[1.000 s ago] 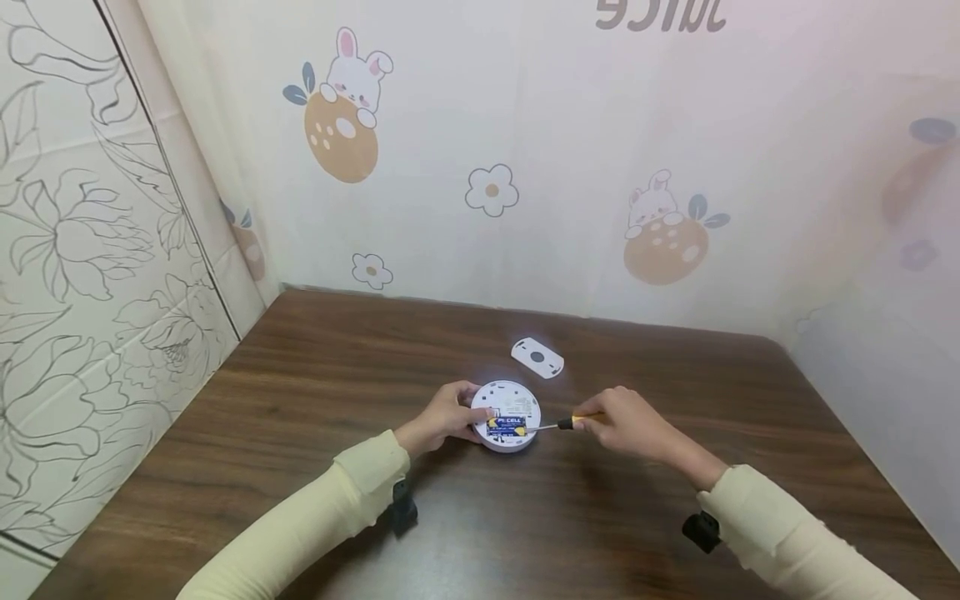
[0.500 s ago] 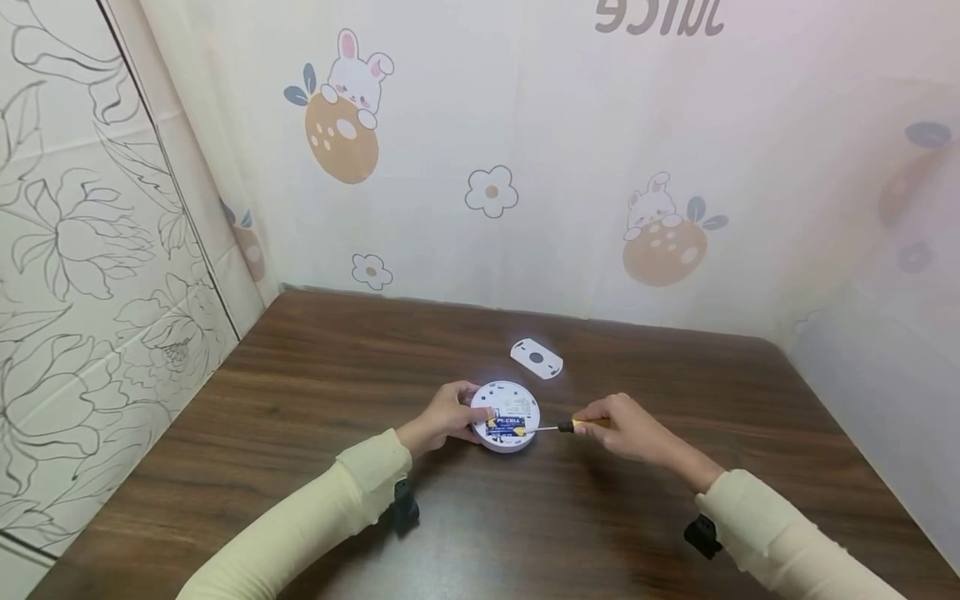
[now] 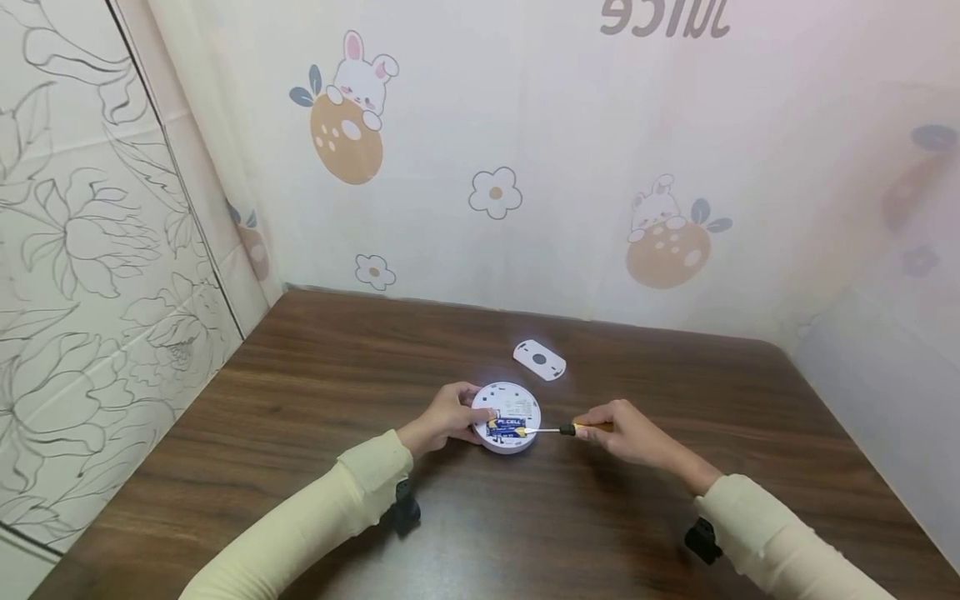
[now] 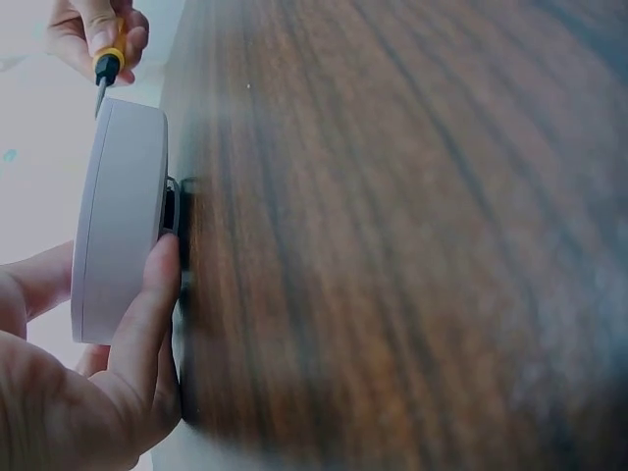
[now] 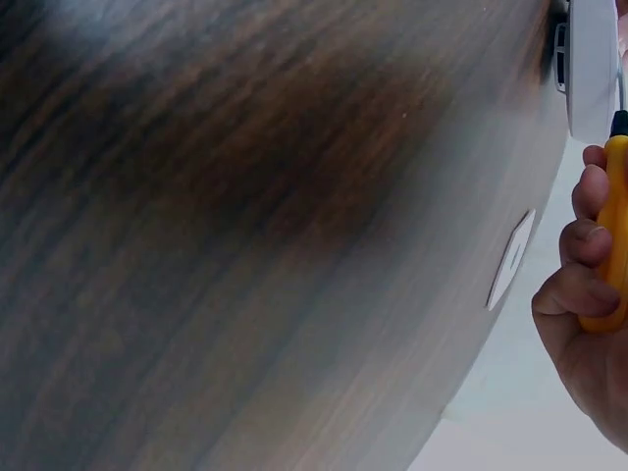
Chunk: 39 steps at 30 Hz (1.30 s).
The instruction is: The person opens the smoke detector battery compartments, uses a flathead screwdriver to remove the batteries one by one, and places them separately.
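Inside wht device (image 3: 512, 400), batt. (image 3: 507, 423) label ends "CELL"; backdrop (image 3: 570, 125) reads "Juice" mirrored.

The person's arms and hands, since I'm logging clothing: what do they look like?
Long, pale cream-yellow fabric sleeves with broad matching cuffs; a small black device shows beneath each cuff. The left hand and right hand are ungloved.

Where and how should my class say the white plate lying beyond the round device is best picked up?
I'd pinch the white plate across its two long edges, near the middle, coming from above and the right. It lies flat on the table and looks thin, so those edges likely offer the best hold; the round device and left hand sit to its near left.
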### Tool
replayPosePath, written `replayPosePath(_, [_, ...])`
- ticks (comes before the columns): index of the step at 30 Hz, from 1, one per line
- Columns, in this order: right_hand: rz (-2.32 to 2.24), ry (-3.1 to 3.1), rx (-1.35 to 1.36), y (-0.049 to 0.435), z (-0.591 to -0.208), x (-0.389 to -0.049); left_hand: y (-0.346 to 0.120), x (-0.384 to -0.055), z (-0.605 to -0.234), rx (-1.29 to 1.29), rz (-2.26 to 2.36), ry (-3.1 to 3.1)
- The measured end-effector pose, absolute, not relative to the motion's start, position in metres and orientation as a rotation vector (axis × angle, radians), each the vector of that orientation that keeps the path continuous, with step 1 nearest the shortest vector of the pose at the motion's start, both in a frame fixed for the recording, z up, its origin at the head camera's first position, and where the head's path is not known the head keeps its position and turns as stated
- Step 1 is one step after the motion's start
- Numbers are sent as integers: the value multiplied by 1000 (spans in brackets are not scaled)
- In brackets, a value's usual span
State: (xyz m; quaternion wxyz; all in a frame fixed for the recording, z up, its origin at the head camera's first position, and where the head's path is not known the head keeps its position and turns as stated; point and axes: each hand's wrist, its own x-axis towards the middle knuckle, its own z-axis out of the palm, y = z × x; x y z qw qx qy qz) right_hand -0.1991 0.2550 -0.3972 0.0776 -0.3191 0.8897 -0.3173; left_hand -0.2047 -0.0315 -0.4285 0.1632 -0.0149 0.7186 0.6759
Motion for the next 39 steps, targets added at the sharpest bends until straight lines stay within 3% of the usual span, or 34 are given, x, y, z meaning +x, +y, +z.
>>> replayPosePath(39, [-1116,2445,-858,265,-420,-213,-32,-205,-429,-72,1911,2074])
